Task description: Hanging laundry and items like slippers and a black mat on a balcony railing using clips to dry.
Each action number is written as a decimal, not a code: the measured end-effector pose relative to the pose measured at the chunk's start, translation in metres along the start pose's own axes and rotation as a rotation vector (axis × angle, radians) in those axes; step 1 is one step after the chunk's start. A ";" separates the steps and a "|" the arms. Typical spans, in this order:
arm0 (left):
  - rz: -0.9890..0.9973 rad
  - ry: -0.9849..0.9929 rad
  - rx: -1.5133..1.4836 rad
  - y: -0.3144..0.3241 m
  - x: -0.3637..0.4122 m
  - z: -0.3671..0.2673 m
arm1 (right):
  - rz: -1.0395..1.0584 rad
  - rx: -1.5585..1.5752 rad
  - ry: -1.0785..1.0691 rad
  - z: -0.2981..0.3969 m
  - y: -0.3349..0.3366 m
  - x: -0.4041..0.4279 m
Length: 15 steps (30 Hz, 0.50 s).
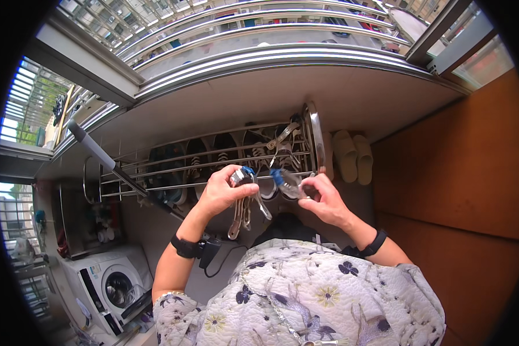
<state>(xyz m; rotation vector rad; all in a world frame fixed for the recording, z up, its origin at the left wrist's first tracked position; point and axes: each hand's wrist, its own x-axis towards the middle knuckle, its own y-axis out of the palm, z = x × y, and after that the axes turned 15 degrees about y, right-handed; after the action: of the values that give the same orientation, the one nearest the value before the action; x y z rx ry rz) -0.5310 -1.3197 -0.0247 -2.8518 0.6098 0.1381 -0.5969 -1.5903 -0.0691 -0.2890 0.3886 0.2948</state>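
My left hand (227, 190) grips a bunch of shiny metal clips (241, 216), which look like large clothes clips; their long handles hang below my fingers. A blue piece shows at the top of the bunch. Opposite, my right hand (324, 199) pinches another clip (290, 184) with a blue part, blurred by motion. The two hands are apart, held in front of my body above a metal-tube shoe rack (155, 166). More metal clips (283, 138) sit on the rack's right end, partly overlapping the shoes behind.
Several shoes (220, 149) stand in the rack. Light slippers (352, 158) lean at its right, near an orange-brown wooden panel (454, 164). A grey-handled pole (108, 158) slants across the left. The front-loading washing machine (95, 270) has its door open. Above runs a window sill (285, 56) with railings.
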 end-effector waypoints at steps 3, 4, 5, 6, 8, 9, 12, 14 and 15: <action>-0.025 -0.075 0.010 0.002 0.018 0.001 | -0.172 -0.003 0.034 0.001 -0.005 -0.009; -0.101 -0.078 0.042 0.004 0.026 0.003 | -0.021 0.199 0.095 0.000 -0.004 -0.012; -0.177 -0.080 0.075 0.005 0.035 0.006 | 0.133 0.401 0.154 0.000 -0.002 -0.016; -0.221 -0.108 0.175 0.005 0.049 0.014 | 0.142 0.368 0.101 -0.006 0.002 -0.017; -0.263 -0.094 0.376 -0.001 0.071 0.051 | 0.139 0.286 0.084 -0.013 0.011 -0.015; -0.257 -0.088 0.460 0.000 0.080 0.055 | 0.131 0.259 0.094 -0.014 0.014 -0.016; -0.170 -0.134 0.610 0.001 0.092 0.060 | 0.111 0.305 0.118 -0.023 0.021 -0.015; -0.027 -0.101 0.696 -0.004 0.097 0.067 | 0.103 0.375 0.153 -0.030 0.023 -0.015; -0.022 -0.098 0.698 -0.007 0.100 0.061 | 0.098 0.379 0.152 -0.033 0.022 -0.015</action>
<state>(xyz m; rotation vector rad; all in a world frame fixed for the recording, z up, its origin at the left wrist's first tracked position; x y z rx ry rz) -0.4400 -1.3389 -0.0965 -2.1623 0.4832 0.0460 -0.6281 -1.5848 -0.0970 0.0804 0.5999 0.2896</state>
